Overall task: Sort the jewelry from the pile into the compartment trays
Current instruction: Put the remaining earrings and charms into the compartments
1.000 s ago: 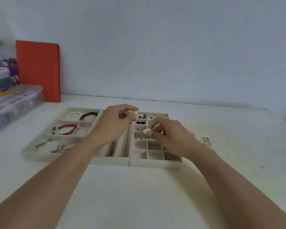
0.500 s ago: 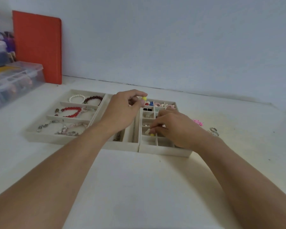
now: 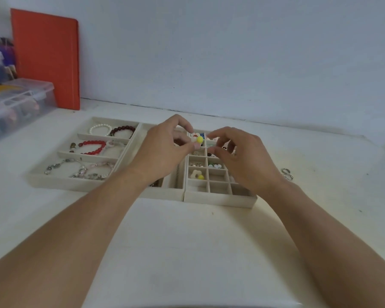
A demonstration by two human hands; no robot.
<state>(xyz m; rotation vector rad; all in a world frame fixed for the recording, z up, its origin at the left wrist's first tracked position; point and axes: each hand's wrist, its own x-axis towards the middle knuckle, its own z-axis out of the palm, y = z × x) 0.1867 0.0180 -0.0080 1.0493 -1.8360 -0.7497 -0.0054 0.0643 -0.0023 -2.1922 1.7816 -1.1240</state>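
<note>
Bare table (image 3: 187, 252) before the trays (image 3: 218, 200), plastic boxes (image 3: 18, 101) crowding far left, loose rings (image 3: 287, 174) right of trays

Left hand (image 3: 162, 150) pinching, right hand (image 3: 242, 156) loosely curled
</note>
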